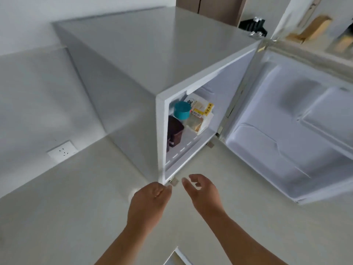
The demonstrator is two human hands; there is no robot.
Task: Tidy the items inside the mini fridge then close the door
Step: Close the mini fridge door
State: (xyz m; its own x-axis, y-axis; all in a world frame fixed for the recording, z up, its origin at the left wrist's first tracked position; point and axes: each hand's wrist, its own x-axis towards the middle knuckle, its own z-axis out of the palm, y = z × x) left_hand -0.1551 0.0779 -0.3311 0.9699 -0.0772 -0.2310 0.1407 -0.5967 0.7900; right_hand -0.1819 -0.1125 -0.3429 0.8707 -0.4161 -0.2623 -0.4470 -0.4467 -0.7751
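i am holding my left hand (150,196) and right hand (202,190) empty, fingers loosely apart, just below the open mini fridge (133,73). inside, a teal-lidded jar (181,110), dark box (174,133) and bread packet (199,116) are crowding the left, so i am judging it best to reach in low and shift one at a time, keeping clear of the open door (286,131).

door (298,119) cropped right, carton (191,102) half hidden

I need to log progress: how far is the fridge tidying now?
Done: the door stands wide open, so the inside is reachable. In hand: nothing; the left hand and right hand are both empty, low in front of the fridge. Left: the teal tub, dark box and bread bag look crowded together; door to close.
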